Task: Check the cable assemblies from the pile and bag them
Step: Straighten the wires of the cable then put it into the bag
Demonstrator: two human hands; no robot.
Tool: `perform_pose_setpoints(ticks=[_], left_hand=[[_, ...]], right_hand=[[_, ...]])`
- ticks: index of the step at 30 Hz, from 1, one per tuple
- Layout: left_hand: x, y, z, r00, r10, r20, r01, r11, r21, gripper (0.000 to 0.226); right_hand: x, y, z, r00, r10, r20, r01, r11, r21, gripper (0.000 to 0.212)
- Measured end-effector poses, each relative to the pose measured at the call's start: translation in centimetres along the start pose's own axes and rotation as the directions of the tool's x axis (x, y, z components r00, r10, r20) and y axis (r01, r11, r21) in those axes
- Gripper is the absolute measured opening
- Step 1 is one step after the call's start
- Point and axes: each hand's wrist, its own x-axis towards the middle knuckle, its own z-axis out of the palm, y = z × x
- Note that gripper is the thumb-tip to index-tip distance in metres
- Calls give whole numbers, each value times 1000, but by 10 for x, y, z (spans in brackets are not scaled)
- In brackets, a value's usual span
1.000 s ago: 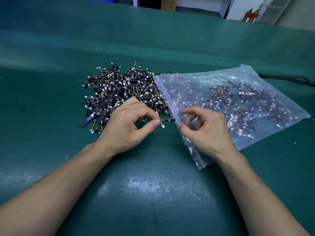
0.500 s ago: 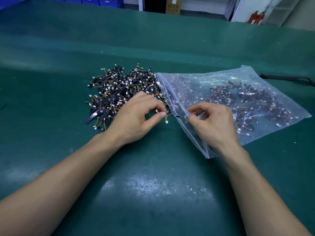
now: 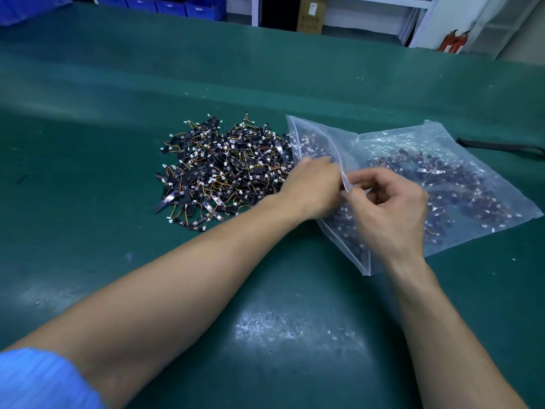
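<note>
A pile of cable assemblies (image 3: pixel 224 172), black strips with yellow and orange wires and white plugs, lies on the green table (image 3: pixel 124 119). Right beside it lies a clear zip bag (image 3: pixel 460 149) holding several more assemblies. My right hand (image 3: pixel 389 208) pinches the upper lip of the bag's mouth and lifts it. My left hand (image 3: pixel 312 187) reaches into that mouth, its fingertips blurred and hidden behind the plastic. The assembly it held does not show.
A black strap (image 3: pixel 501 146) lies on the table at the far right. Blue bins (image 3: pixel 165 5), a cardboard box (image 3: pixel 309 16) and red fire extinguishers (image 3: pixel 451 41) stand beyond the table's far edge.
My left hand has moved right from the pile's edge into the bag's mouth with the pinched assembly. My right hand has raised the bag's lip, so the mouth is wider.
</note>
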Motion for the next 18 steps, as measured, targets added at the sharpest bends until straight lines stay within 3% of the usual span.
perform_pose_setpoints(ticks=[2,6,8,11,14,18], left_hand=[[5,11,3,997,-79,3,79,985,-152,35],[6,22,17,964,-266,-25,236,892,-386,36],[6,22,21,953,-298,-52,251,875,-413,27],[3,15,18,983,-168,-68,147,958,-247,42],[-7,-2,10,996,-13,-84,15,1000,18,34],[-39,-37,-6,993,47,-107,-40,997,68,31]], right_hand=[[0,0,0,1000,-14,-25,15,1000,20,32],[0,2,-1,996,-72,-53,73,997,24,31],[-1,1,0,995,-96,-42,96,995,15,32],[-2,2,2,996,-89,-28,89,996,8,32],[-3,4,3,999,-47,10,47,999,3,25],[-6,7,9,997,-9,81,13,998,-56,19]])
